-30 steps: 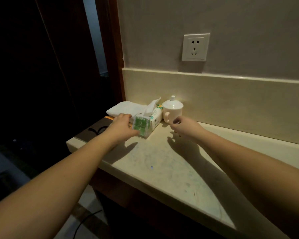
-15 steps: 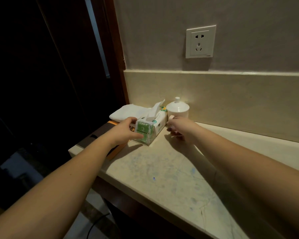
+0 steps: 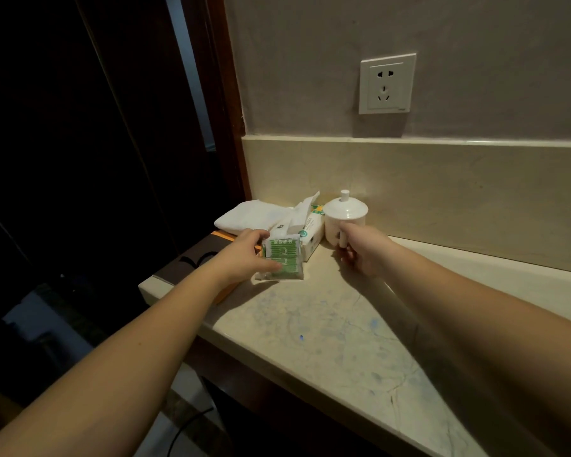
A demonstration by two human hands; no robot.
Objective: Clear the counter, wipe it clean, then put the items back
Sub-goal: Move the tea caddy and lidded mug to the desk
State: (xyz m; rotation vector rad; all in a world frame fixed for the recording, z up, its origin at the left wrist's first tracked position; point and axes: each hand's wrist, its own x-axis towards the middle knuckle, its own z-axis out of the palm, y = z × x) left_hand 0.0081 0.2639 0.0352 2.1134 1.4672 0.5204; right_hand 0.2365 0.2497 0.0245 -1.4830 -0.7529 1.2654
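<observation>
Counter (image 3: 327, 328) items bunched at back-left corner | step: clearing | left hand (image 3: 244, 255) grips green packet (image 3: 282, 258) beside tissue pack (image 3: 307, 230) | right hand (image 3: 360, 252) holds lidded cup (image 3: 345, 217) handle | next: lift both off, cup kept level

A grey plastered wall (image 3: 310, 67) is seen above a beige stone backsplash (image 3: 442, 186), with a white socket (image 3: 387, 83) mounted on it. A dark wooden door frame (image 3: 221, 103) stands left; the light is dim.
</observation>
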